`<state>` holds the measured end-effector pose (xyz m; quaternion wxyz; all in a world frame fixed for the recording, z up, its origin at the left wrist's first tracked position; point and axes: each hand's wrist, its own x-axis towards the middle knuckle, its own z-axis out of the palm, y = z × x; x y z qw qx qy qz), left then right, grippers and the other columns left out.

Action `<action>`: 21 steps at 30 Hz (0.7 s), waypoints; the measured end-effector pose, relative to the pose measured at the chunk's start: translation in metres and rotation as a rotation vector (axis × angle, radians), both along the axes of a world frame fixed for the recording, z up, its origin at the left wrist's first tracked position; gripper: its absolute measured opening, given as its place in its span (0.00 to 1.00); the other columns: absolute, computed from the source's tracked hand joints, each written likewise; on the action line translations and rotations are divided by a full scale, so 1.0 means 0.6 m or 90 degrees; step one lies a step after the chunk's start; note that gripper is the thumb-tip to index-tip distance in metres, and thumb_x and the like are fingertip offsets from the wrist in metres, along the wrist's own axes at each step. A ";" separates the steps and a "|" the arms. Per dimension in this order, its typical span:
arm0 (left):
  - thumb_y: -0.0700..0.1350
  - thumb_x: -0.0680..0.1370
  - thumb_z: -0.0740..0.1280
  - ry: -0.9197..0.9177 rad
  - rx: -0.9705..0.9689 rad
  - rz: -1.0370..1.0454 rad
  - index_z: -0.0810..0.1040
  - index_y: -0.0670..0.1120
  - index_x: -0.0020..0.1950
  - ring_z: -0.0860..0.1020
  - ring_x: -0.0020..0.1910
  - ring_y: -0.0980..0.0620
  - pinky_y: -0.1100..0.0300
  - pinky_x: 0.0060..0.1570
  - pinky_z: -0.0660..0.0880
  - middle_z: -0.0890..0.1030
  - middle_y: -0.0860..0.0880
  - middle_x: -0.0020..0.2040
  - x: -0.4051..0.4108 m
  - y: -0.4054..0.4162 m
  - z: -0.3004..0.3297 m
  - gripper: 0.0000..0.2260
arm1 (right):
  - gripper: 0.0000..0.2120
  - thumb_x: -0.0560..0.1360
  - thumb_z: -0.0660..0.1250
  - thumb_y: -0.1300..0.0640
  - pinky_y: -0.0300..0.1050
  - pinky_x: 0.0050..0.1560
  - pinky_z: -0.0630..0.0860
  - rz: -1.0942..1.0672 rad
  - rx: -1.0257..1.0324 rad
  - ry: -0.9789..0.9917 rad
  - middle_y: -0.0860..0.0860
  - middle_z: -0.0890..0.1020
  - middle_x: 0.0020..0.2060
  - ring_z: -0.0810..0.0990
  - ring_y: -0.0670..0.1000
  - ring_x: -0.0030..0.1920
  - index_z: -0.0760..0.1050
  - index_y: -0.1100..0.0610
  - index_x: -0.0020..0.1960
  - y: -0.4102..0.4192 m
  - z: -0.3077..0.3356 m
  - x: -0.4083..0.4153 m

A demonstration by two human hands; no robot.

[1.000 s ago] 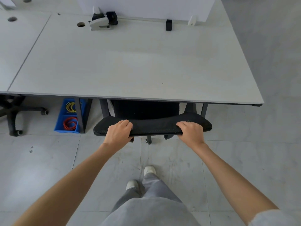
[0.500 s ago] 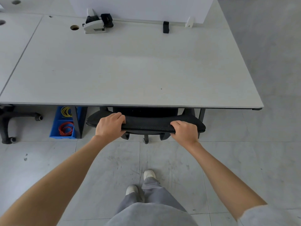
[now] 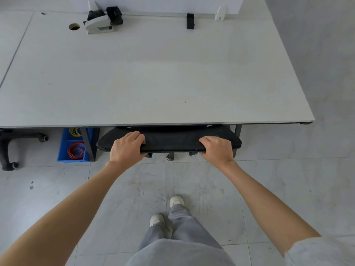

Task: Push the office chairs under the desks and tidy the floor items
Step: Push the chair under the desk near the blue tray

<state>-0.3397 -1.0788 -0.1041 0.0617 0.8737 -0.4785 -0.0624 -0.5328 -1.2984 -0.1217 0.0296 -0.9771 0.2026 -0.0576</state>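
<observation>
Black office chair [image 3: 172, 140], curved mesh top edge, mostly tucked beneath matte white desk [image 3: 153, 73]; only backrest rim shows past straight front edge. Left hand [image 3: 126, 147] and right hand [image 3: 217, 149] each curl round rim, fingers over top. Blue plastic bin [image 3: 66, 150] with coiled red and yellow wires beside desk leg. Open grey tiled floor [image 3: 288, 189] behind.

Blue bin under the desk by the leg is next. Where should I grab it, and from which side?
Judging from this view, grip the blue bin by its near rim, coming in low from the front-left. The desk leg stands across its right side and the desk overhangs its back, so only the near and left edges show free. Both hands are gripping the chair back.
</observation>
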 end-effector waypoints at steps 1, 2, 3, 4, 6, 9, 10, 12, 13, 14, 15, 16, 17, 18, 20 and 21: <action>0.46 0.68 0.73 -0.003 -0.008 -0.003 0.76 0.46 0.42 0.75 0.38 0.50 0.58 0.27 0.71 0.76 0.50 0.38 -0.001 0.002 0.000 0.09 | 0.12 0.52 0.78 0.57 0.34 0.23 0.61 -0.005 0.012 0.017 0.47 0.79 0.25 0.76 0.51 0.24 0.78 0.55 0.32 0.002 0.002 0.000; 0.45 0.67 0.73 -0.004 -0.014 -0.005 0.76 0.46 0.40 0.74 0.37 0.49 0.58 0.26 0.71 0.76 0.50 0.37 -0.003 0.003 0.001 0.08 | 0.11 0.52 0.78 0.57 0.34 0.22 0.61 -0.012 0.022 0.034 0.48 0.77 0.22 0.74 0.51 0.22 0.77 0.55 0.30 0.003 0.005 0.000; 0.44 0.67 0.73 -0.007 -0.020 -0.007 0.76 0.46 0.39 0.74 0.36 0.50 0.58 0.26 0.71 0.76 0.50 0.36 -0.003 0.003 0.003 0.07 | 0.11 0.52 0.77 0.58 0.35 0.22 0.59 -0.016 0.030 0.046 0.48 0.75 0.20 0.73 0.52 0.21 0.76 0.55 0.29 0.002 0.008 0.000; 0.44 0.67 0.73 -0.010 -0.022 -0.008 0.76 0.45 0.38 0.74 0.35 0.50 0.58 0.25 0.70 0.76 0.50 0.35 -0.003 0.003 0.005 0.07 | 0.11 0.51 0.77 0.58 0.34 0.22 0.57 -0.018 0.030 0.054 0.48 0.74 0.19 0.72 0.52 0.20 0.75 0.55 0.28 0.001 0.010 0.000; 0.44 0.67 0.73 -0.017 -0.020 -0.013 0.76 0.45 0.38 0.74 0.35 0.50 0.58 0.25 0.71 0.76 0.50 0.35 -0.004 0.003 0.012 0.07 | 0.12 0.51 0.77 0.59 0.32 0.24 0.50 -0.015 0.025 0.058 0.49 0.73 0.18 0.71 0.52 0.20 0.74 0.55 0.27 -0.002 0.016 -0.001; 0.45 0.66 0.74 -0.025 -0.002 -0.043 0.76 0.46 0.37 0.74 0.34 0.50 0.60 0.23 0.69 0.76 0.51 0.34 -0.018 0.008 0.021 0.08 | 0.12 0.51 0.77 0.60 0.33 0.27 0.43 0.005 0.033 0.079 0.49 0.72 0.18 0.71 0.51 0.20 0.73 0.54 0.27 -0.006 0.019 -0.020; 0.45 0.65 0.75 -0.025 0.007 -0.052 0.76 0.46 0.37 0.75 0.34 0.51 0.60 0.22 0.68 0.76 0.51 0.34 -0.027 0.012 0.022 0.09 | 0.13 0.50 0.77 0.60 0.33 0.27 0.43 0.009 0.043 0.087 0.49 0.72 0.19 0.71 0.51 0.20 0.73 0.55 0.27 -0.006 0.018 -0.030; 0.46 0.64 0.76 -0.028 0.022 -0.056 0.76 0.47 0.37 0.76 0.34 0.51 0.61 0.21 0.69 0.76 0.52 0.34 -0.042 0.016 0.021 0.10 | 0.14 0.50 0.76 0.62 0.34 0.24 0.47 0.009 0.057 0.096 0.48 0.71 0.19 0.70 0.50 0.20 0.72 0.54 0.27 -0.005 0.016 -0.044; 0.46 0.63 0.77 -0.027 0.030 -0.050 0.77 0.48 0.37 0.76 0.34 0.51 0.61 0.20 0.69 0.77 0.52 0.35 -0.046 0.016 0.020 0.10 | 0.14 0.49 0.76 0.62 0.35 0.24 0.50 0.012 0.059 0.096 0.48 0.71 0.19 0.70 0.50 0.20 0.72 0.54 0.27 -0.004 0.016 -0.047; 0.46 0.63 0.77 -0.027 0.032 -0.046 0.77 0.47 0.37 0.76 0.34 0.51 0.62 0.20 0.68 0.77 0.52 0.35 -0.048 0.015 0.020 0.11 | 0.14 0.49 0.76 0.62 0.34 0.24 0.51 0.018 0.057 0.090 0.48 0.71 0.19 0.70 0.49 0.20 0.72 0.54 0.27 -0.005 0.016 -0.046; 0.46 0.63 0.77 -0.031 0.027 -0.041 0.77 0.47 0.37 0.76 0.34 0.50 0.62 0.20 0.67 0.77 0.52 0.35 -0.048 0.014 0.021 0.11 | 0.14 0.48 0.76 0.62 0.34 0.24 0.52 0.026 0.058 0.081 0.48 0.71 0.19 0.70 0.49 0.20 0.72 0.54 0.27 -0.005 0.017 -0.046; 0.45 0.63 0.77 -0.032 0.023 -0.035 0.77 0.47 0.38 0.77 0.34 0.50 0.63 0.21 0.66 0.77 0.51 0.35 -0.046 0.012 0.023 0.11 | 0.14 0.48 0.76 0.62 0.34 0.24 0.52 0.035 0.058 0.071 0.47 0.71 0.19 0.70 0.49 0.20 0.72 0.55 0.27 -0.006 0.020 -0.043; 0.45 0.64 0.77 -0.032 0.021 -0.026 0.77 0.47 0.38 0.77 0.35 0.50 0.62 0.23 0.67 0.78 0.51 0.36 -0.044 0.009 0.025 0.10 | 0.15 0.48 0.76 0.62 0.34 0.23 0.53 0.042 0.056 0.061 0.47 0.71 0.19 0.70 0.49 0.20 0.71 0.55 0.27 -0.008 0.024 -0.040; 0.46 0.65 0.76 -0.030 0.024 -0.014 0.77 0.47 0.40 0.77 0.36 0.49 0.61 0.25 0.68 0.78 0.51 0.37 -0.043 0.004 0.028 0.09 | 0.15 0.49 0.76 0.62 0.34 0.23 0.54 0.046 0.055 0.051 0.47 0.71 0.20 0.70 0.49 0.21 0.71 0.55 0.27 -0.011 0.026 -0.037; 0.46 0.67 0.74 -0.021 0.026 0.001 0.77 0.46 0.41 0.77 0.38 0.48 0.60 0.27 0.67 0.78 0.50 0.39 -0.042 -0.004 0.030 0.08 | 0.13 0.50 0.77 0.61 0.34 0.21 0.59 0.041 0.059 0.039 0.47 0.74 0.21 0.73 0.50 0.22 0.73 0.55 0.29 -0.019 0.025 -0.030; 0.46 0.67 0.74 -0.021 0.023 -0.002 0.77 0.46 0.41 0.77 0.38 0.48 0.60 0.28 0.66 0.78 0.50 0.39 -0.041 -0.007 0.030 0.08 | 0.13 0.51 0.77 0.60 0.35 0.21 0.61 0.038 0.065 0.038 0.47 0.75 0.23 0.74 0.50 0.23 0.74 0.55 0.30 -0.022 0.024 -0.029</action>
